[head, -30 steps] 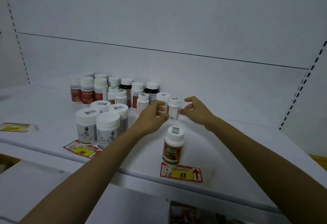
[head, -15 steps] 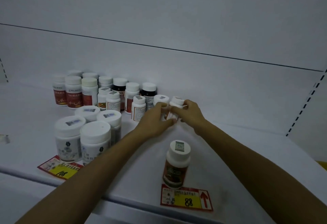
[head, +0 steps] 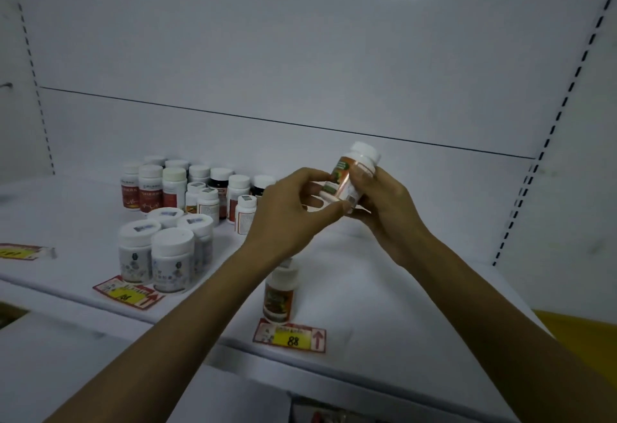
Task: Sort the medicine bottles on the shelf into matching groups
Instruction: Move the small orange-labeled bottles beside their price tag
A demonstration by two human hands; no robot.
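A small white-capped bottle with an orange label (head: 347, 177) is lifted above the white shelf (head: 384, 275), tilted with its cap up and to the right. My right hand (head: 384, 209) grips it from the right and below. My left hand (head: 287, 209) touches its left side and base with thumb and fingers. Below my left wrist a similar brown-labelled bottle (head: 279, 295) stands upright near the shelf's front edge. At the left stands a cluster of several red-labelled and small white bottles (head: 187, 189), with wide white jars (head: 165, 245) in front.
Red and yellow price tags lie along the front edge: an "88" tag (head: 290, 339) by the lone bottle, another tag (head: 128, 295) before the jars, a third tag (head: 23, 251) at far left. Perforated uprights (head: 524, 189) bound the shelf at the right.
Both hands closed on the small bottle at the back of the shelf and raised it off the surface, tilting it toward me. The view shifted slightly.
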